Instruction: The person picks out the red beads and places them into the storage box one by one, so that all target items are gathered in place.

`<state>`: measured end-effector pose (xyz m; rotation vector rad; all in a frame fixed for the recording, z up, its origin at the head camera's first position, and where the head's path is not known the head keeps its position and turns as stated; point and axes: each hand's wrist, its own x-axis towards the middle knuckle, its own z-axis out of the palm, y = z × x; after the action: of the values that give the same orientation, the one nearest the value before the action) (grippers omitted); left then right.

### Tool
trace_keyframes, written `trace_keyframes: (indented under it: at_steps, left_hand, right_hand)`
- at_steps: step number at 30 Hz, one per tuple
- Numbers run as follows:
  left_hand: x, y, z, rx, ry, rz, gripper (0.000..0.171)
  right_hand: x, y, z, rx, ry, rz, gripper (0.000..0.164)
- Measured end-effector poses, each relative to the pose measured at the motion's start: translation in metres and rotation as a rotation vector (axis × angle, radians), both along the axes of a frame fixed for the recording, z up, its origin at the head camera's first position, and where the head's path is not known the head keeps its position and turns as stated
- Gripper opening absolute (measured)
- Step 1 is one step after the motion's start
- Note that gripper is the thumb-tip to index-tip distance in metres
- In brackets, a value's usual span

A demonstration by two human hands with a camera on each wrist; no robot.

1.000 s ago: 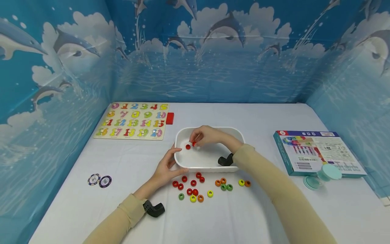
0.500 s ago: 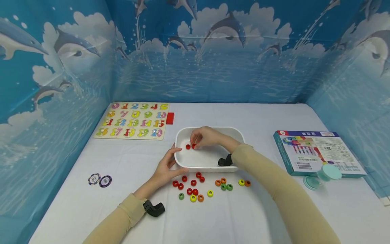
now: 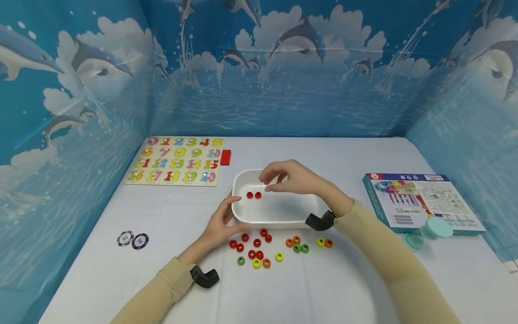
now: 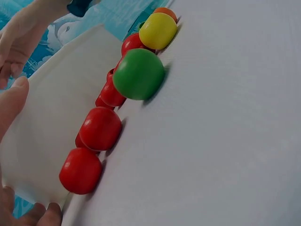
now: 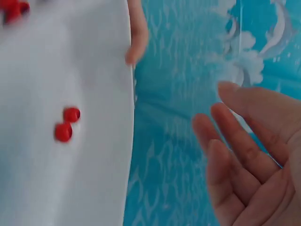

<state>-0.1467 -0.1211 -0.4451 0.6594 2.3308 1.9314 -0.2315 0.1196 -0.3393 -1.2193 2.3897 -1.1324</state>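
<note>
A white plastic tray [image 3: 279,208] stands mid-table with two red beads [image 3: 253,195] side by side on its floor. My left hand [image 3: 216,229] grips the tray's left end, thumb along the front wall and a finger over the left rim. Above the tray's back part hovers my right hand [image 3: 297,178], its fingers loosely bent and nothing between them; the right wrist view shows the same hand [image 5: 254,155] with thumb and fingers apart. In front of the tray lie several red beads [image 3: 256,243], plus green beads [image 3: 301,248], yellow beads [image 3: 279,257] and orange beads [image 3: 266,263].
A wooden number puzzle board [image 3: 178,161] lies at the back left beside a red block [image 3: 225,157]. Two poker chips [image 3: 140,241] rest at the left. On the right are a flat game box [image 3: 425,202] and a mint-green object [image 3: 437,228]. Dolphin-print curtains [image 3: 283,99] enclose the table.
My right hand has let go of a red bead beside the other one in the tray, then lifted and moved right with its fingers parted. The left hand keeps its place.
</note>
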Motion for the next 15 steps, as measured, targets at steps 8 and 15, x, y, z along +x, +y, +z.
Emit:
trace_keyframes:
  at_steps: [8,15]
  left_hand:
    - [0.0,0.001,0.0,0.008,0.005,-0.011,0.067]
    - [-0.001,0.0,0.0,0.003,0.006,-0.002,0.067]
  right_hand:
    - [0.068,0.009,-0.033,-0.152,0.083,0.04,0.019]
    - [0.102,0.007,-0.073,-0.174,0.188,0.063,0.025]
